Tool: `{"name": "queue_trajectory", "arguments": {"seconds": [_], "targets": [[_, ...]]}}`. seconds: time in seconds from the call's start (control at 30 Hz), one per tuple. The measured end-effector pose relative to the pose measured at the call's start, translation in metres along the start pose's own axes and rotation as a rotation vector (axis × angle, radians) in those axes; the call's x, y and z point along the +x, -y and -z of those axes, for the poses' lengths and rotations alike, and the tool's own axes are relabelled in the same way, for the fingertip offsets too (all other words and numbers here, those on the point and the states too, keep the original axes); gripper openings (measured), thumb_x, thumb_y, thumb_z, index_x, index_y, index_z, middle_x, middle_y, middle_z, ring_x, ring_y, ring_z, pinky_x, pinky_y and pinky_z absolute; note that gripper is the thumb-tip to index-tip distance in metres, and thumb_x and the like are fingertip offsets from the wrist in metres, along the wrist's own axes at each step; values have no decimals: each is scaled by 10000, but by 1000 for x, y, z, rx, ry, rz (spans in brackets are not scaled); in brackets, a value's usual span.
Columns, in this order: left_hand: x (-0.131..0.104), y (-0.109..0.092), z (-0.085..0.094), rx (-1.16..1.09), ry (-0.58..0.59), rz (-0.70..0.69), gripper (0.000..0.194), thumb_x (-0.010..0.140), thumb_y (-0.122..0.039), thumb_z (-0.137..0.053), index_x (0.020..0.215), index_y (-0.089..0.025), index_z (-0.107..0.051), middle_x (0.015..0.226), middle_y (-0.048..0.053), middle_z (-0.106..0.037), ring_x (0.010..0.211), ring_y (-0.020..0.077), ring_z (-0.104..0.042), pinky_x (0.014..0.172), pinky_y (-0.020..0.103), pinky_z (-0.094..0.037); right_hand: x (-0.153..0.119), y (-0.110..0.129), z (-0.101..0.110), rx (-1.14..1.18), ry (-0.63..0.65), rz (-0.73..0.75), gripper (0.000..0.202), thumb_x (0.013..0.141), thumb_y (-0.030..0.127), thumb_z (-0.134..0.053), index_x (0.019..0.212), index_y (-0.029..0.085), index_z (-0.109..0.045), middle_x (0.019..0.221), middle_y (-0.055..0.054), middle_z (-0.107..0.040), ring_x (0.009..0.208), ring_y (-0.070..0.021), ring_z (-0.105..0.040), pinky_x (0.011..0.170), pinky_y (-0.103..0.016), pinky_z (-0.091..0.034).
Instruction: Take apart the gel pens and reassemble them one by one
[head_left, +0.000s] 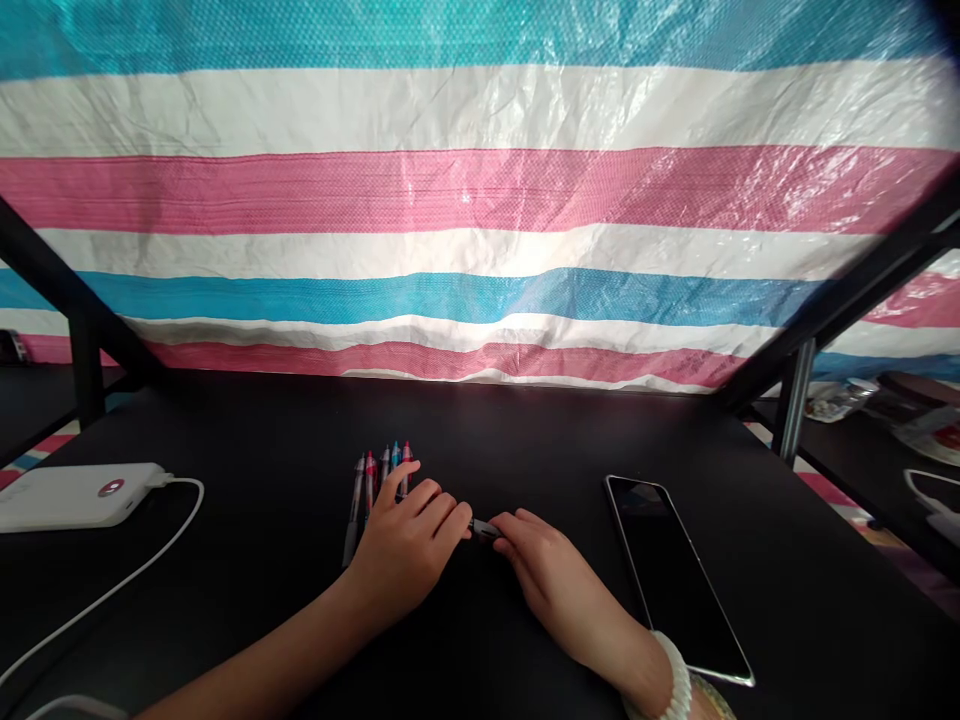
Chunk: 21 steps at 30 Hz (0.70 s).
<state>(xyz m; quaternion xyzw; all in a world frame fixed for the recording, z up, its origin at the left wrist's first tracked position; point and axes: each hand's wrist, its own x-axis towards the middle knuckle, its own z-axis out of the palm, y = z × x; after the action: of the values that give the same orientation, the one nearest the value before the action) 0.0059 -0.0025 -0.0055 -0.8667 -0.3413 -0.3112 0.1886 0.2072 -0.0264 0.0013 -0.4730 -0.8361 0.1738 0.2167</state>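
On the black table, my left hand [411, 545] and my right hand [551, 570] meet at a dark grey pen [486, 529]. Only a short length of that pen shows between them. The fingers of my left hand are curled at its left end, and my right hand pinches the right end. Several click pens [351, 530] lie side by side just behind my left hand, with clear, red and blue tops pointing away from me. My left hand hides the lower part of most of them.
A smartphone [671, 570] with a dark screen lies right of my right hand. At the left, a white power bank [75, 497] has a white cable [196, 505] plugged in. Black frame bars [825, 300] slant up at both sides, before a striped plastic sheet [465, 190].
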Motion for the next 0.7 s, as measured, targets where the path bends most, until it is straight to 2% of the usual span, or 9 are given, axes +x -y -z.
{"name": "queue_trajectory", "arguments": {"seconds": [0.13,0.27,0.43,0.7], "targets": [[0,-2,-1,0,71,26,194,938,-146,-503,791,-168,-628,623,-24,-595,664,156,-544,1003,472,-354,2,-2,-5,-188,62,-53,242,923,33,-453,773,194,-554,676,-16,-614,660,-192,-550,629,-299,-374],[-1,-4,-1,-24,113,42,285,914,-84,-449,666,-170,-558,560,-24,-541,593,144,-496,991,460,-364,1,-2,-11,-304,14,-31,210,873,18,-515,768,196,-556,641,-1,-621,650,-189,-537,668,-316,-314],[-4,-5,-1,-104,160,81,261,836,-40,-440,624,-170,-519,497,-25,-514,515,131,-459,955,454,-390,1,0,-16,-337,-72,26,233,803,-13,-557,718,202,-526,594,21,-603,635,-181,-484,649,-326,-239],[-5,-5,4,-213,233,168,206,772,-64,-460,603,-175,-495,474,-17,-526,470,126,-482,868,428,-441,2,3,-16,-404,-152,131,201,852,52,-566,723,198,-519,618,3,-557,661,-193,-421,650,-337,-222]]}}
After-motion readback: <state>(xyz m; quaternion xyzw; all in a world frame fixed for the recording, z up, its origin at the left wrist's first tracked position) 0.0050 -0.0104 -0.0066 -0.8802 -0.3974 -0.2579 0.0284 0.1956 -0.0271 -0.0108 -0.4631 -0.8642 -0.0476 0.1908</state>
